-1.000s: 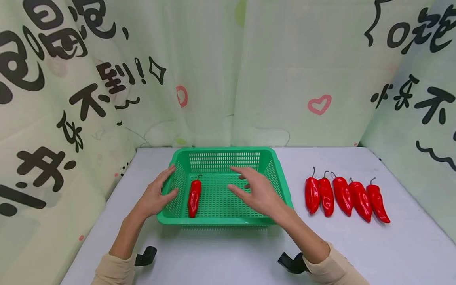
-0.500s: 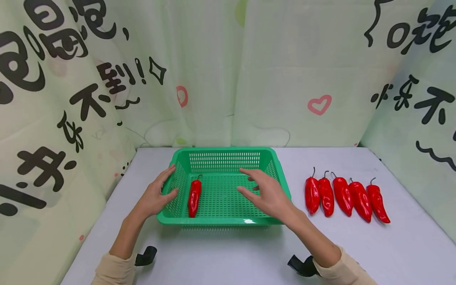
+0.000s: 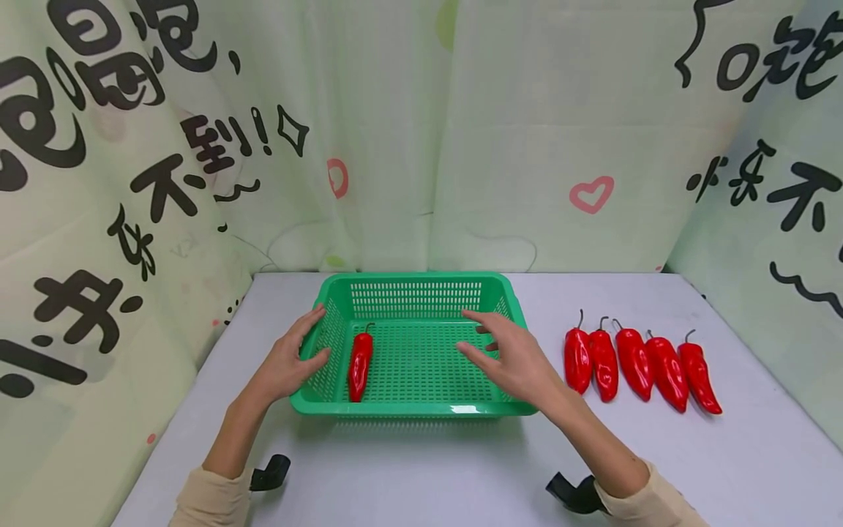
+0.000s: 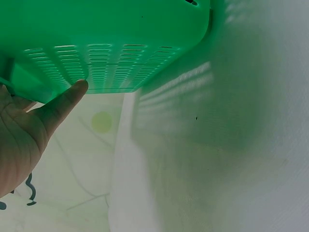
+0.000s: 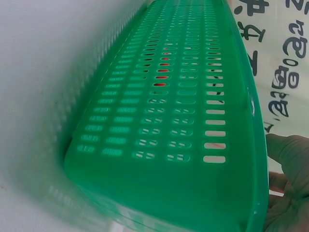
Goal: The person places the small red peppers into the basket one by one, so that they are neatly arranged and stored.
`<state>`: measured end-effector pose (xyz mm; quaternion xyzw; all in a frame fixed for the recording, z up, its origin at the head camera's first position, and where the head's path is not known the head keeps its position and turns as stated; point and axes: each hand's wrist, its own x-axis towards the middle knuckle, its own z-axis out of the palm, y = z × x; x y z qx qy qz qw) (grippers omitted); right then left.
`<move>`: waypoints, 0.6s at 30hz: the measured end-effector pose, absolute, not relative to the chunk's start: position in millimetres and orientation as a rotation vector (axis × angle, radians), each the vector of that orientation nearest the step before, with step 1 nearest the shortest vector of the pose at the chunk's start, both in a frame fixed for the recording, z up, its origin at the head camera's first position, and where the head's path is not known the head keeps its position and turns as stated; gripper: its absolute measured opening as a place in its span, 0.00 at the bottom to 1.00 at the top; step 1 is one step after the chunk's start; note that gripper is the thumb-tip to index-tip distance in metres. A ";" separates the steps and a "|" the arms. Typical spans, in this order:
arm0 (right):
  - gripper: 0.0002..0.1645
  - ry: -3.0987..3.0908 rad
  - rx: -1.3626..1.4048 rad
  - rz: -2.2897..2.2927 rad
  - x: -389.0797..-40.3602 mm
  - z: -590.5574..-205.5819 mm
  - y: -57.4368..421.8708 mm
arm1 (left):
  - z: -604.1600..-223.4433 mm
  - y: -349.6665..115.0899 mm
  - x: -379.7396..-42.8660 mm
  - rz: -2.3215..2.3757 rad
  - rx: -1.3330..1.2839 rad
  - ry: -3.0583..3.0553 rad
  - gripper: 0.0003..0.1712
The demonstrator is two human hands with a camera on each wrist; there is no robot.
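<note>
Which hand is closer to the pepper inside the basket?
Left. The left hand is at the left side of the basket, thumb toward the pepper; the right hand is farther off, at the basket's right side.

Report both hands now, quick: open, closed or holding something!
Left hand: open, at the left side of the green basket; contact unclear.
Right hand: open, holding nothing, at the basket's right end.
</note>
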<state>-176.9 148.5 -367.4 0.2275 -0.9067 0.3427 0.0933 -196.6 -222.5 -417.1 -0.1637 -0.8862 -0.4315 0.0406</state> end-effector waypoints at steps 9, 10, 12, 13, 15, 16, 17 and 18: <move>0.36 -2.681 0.630 0.998 -178.8 -367.8 158.4 | -417.1 -222.4 -196.1 -1.320 -0.498 -2.713 0.42; 0.37 -2.683 0.620 0.997 -178.8 -367.5 159.3 | -417.1 -222.3 -196.1 -1.321 -0.498 -2.713 0.42; 0.37 -2.692 0.604 0.991 -179.1 -367.7 161.6 | -416.9 -222.2 -196.0 -1.322 -0.499 -2.714 0.42; 0.37 -2.697 0.595 0.994 -179.2 -367.6 162.8 | -416.8 -222.0 -195.9 -1.323 -0.499 -2.714 0.41; 0.38 -2.707 0.576 0.993 -179.0 -367.5 165.0 | -416.5 -221.9 -195.7 -1.326 -0.498 -2.713 0.41; 0.38 -2.708 0.568 0.989 -178.9 -367.3 166.4 | -416.4 -221.8 -195.7 -1.328 -0.498 -2.712 0.41; 0.39 -2.709 0.562 0.987 -178.7 -367.2 167.6 | -416.2 -221.7 -195.6 -1.330 -0.498 -2.711 0.41; 0.38 -2.708 0.556 0.990 -178.3 -366.8 168.9 | -416.1 -221.6 -195.5 -1.332 -0.498 -2.710 0.41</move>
